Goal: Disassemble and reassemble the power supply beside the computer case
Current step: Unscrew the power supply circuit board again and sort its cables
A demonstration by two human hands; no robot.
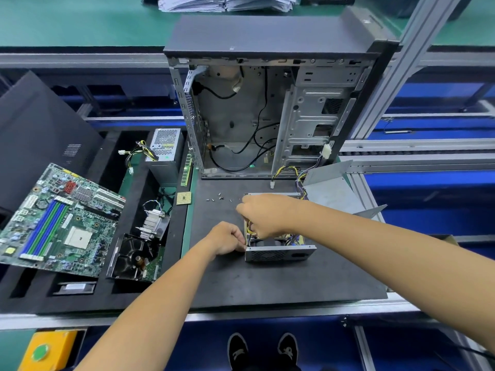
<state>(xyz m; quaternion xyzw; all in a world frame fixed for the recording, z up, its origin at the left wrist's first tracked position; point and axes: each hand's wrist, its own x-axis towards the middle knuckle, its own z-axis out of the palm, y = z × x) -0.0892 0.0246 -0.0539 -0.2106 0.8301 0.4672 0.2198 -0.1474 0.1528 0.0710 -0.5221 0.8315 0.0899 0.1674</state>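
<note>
I am pinching the near left corner of the opened grey metal power supply (278,251), lying on the dark foam mat (267,282) before the open grey computer case (267,108), with my left hand (227,241); my right hand (263,215), fingers curled, is hiding its insides and whatever they grasp; no lettering is showing legibly

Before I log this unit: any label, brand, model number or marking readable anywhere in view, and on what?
None can be read.
Open power supply: no legible marking on its vented face.
Second power supply: green sticker, too small to read.
Motherboard: white printing and stickers, blurred.
Computer case: a tiny pale mark on top, unreadable.
Paper stacks: print too far off.
</note>
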